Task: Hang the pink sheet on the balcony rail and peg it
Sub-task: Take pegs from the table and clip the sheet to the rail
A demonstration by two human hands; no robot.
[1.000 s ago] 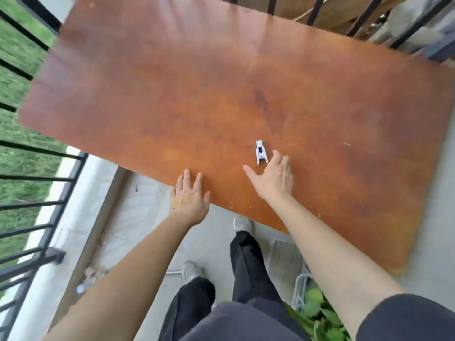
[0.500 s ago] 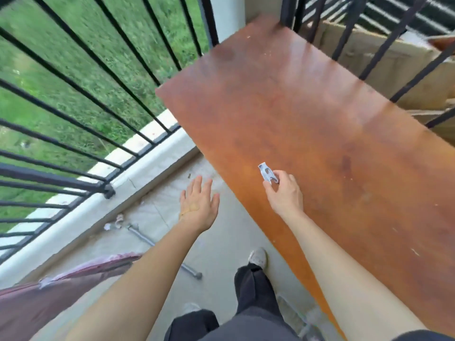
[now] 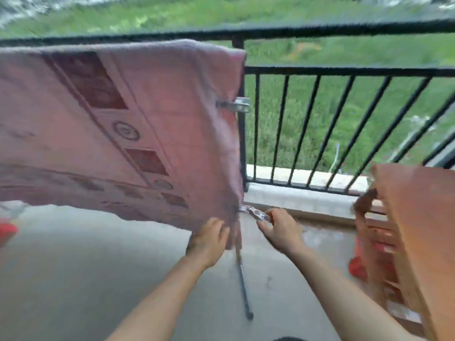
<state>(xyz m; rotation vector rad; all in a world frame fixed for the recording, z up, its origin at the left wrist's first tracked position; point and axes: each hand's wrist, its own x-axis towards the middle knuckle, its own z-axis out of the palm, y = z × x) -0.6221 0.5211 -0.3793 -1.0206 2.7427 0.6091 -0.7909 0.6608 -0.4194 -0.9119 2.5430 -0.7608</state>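
The pink patterned sheet (image 3: pixel 118 124) hangs over the black balcony rail (image 3: pixel 320 29) on the left, its lower edge lifted out above the floor. One white peg (image 3: pixel 234 105) sits on the sheet's right edge beside a rail post. My left hand (image 3: pixel 209 238) grips the sheet's lower right corner. My right hand (image 3: pixel 280 230) holds a second white peg (image 3: pixel 256 214), its tip at that same corner. The picture is blurred.
A reddish-brown wooden table (image 3: pixel 418 230) stands at the right with red things (image 3: pixel 359 268) under it. A dark metal rod (image 3: pixel 243 286) lies on the concrete floor between my arms. Something red (image 3: pixel 7 230) shows at the far left edge. Beyond the bars is grass.
My view swung from the table to the rail. My right hand carried the white peg from the table over to the sheet's corner, and my left hand closed on the sheet.
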